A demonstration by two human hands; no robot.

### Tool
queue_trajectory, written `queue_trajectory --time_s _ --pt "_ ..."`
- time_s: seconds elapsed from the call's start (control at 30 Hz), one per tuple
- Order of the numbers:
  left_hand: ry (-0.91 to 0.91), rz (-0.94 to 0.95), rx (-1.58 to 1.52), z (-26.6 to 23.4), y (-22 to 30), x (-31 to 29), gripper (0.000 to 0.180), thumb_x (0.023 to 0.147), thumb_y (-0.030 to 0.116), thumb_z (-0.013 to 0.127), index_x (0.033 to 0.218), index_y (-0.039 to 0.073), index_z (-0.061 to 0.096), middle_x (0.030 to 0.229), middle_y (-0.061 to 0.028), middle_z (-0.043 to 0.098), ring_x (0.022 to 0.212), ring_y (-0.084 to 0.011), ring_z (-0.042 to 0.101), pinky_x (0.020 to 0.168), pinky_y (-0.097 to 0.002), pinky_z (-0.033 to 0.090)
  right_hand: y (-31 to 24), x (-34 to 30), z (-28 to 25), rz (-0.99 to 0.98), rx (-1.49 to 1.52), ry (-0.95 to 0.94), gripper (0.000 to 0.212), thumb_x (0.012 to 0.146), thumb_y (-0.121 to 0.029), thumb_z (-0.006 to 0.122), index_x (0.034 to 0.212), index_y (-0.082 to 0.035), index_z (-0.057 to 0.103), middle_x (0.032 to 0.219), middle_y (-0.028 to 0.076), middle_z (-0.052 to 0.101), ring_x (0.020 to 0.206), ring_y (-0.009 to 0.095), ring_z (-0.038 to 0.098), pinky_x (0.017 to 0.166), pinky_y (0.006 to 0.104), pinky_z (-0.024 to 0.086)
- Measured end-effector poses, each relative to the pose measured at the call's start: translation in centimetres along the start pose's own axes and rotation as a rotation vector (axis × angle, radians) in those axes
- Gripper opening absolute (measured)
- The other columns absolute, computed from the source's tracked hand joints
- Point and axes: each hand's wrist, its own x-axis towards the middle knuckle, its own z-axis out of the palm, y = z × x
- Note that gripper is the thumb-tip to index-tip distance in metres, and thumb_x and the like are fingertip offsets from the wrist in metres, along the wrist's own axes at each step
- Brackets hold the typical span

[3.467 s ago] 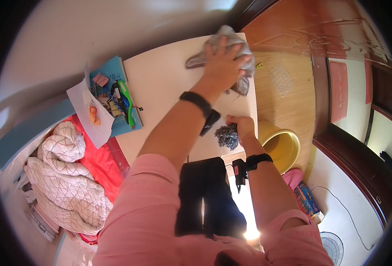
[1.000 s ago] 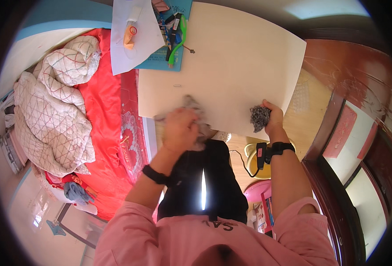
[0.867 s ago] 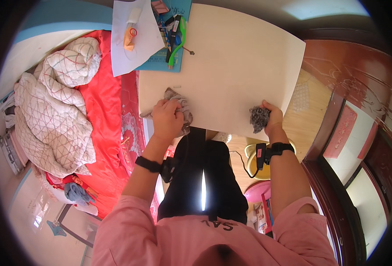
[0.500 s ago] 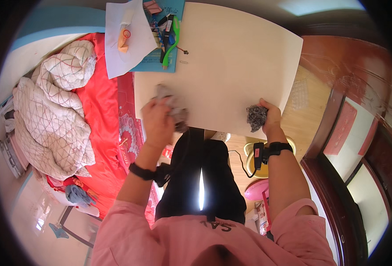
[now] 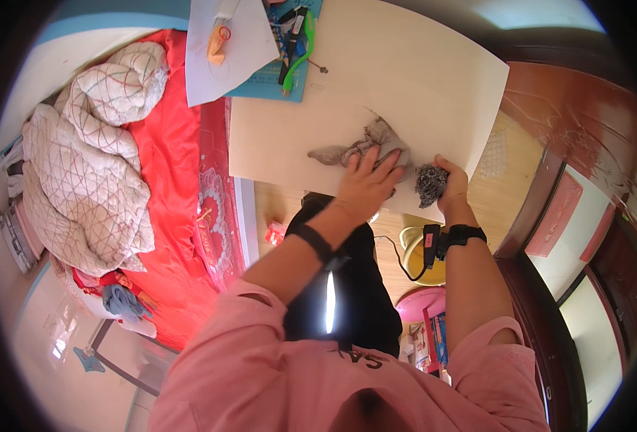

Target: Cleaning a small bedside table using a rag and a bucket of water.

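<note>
My left hand (image 5: 365,186) lies over a crumpled grey cloth (image 5: 383,137) on the pale tabletop (image 5: 405,57), near the front edge. Its fingers are stretched out and slightly apart, pressing the cloth down from above. Folds of the cloth stick out beyond the fingertips and to the left. My right hand (image 5: 455,189) is closed around a dark grey scouring pad (image 5: 430,184) of tangled, wiry strands, held at the table's front right edge. The pad is just right of the cloth. Part of it is hidden by the fingers and palm.
At the far left of the table, a white sheet (image 5: 250,65) and a blue book (image 5: 261,88) bear small items, among them a green toothbrush-like stick (image 5: 308,43). A red-covered bed (image 5: 171,165) stands left. A yellow basin (image 5: 434,268) and pink stool (image 5: 416,306) are below right.
My left hand has swept the grey cloth rightward across the table, close to the scouring pad, and its fingers have spread. The right hand keeps its hold; the whole view has shifted slightly.
</note>
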Motion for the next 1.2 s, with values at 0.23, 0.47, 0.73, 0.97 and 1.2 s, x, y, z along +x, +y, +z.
queue_trajectory --time_s 0.23,0.47,0.73,0.97,1.2 --pt "0.060 -0.431 0.501 -7.7 -15.4 -9.9 0.038 0.081 0.021 0.057 0.117 0.012 0.055 0.124 -0.0135 0.047 0.105 -0.0352 0.046 0.089 -0.0498 0.038 -0.3 -0.5 0.9 0.055 0.025 -0.026 0.014 0.078 -0.012 0.067 0.075 0.001 0.063 0.074 0.010 0.062 0.067 0.023 0.059 0.064 0.0333 0.049" --pt "0.175 -0.686 0.425 -1.2 -4.5 -7.7 0.040 0.079 0.019 0.057 0.118 0.009 0.052 0.121 -0.0173 0.047 0.107 -0.0382 0.046 0.083 -0.0527 0.039 -0.5 -0.2 0.4 0.034 0.001 0.005 0.014 0.078 -0.012 0.067 0.075 0.001 0.063 0.074 0.010 0.062 0.067 0.023 0.059 0.063 0.0338 0.049" --pt "-0.055 -0.034 0.028 1.1 2.6 -2.3 0.034 0.073 0.023 0.056 0.107 0.021 0.060 0.111 -0.0031 0.050 0.098 -0.0283 0.047 0.079 -0.0438 0.040 0.2 0.4 0.1 0.000 0.030 -0.049 0.012 0.077 -0.011 0.068 0.074 0.000 0.063 0.072 0.010 0.062 0.065 0.023 0.059 0.063 0.0335 0.049" --pt "0.111 -0.362 0.260 -5.9 -8.2 -7.9 0.045 0.079 0.022 0.061 0.122 0.012 0.055 0.130 -0.0190 0.045 0.120 -0.0478 0.036 0.101 -0.0542 0.030 0.2 0.2 0.7 -0.018 0.075 -0.060 0.016 0.076 -0.012 0.067 0.068 0.001 0.064 0.070 0.009 0.062 0.063 0.022 0.058 0.062 0.0317 0.047" --pt "-0.042 -0.176 0.257 -0.9 -0.2 -1.9 0.047 0.081 0.027 0.059 0.126 0.012 0.052 0.130 -0.0178 0.044 0.122 -0.0440 0.035 0.100 -0.0557 0.027 0.4 -0.4 -0.4 -0.093 -0.008 -0.112 0.022 0.077 -0.018 0.068 0.065 0.001 0.065 0.068 0.007 0.061 0.063 0.018 0.056 0.060 0.0305 0.044"
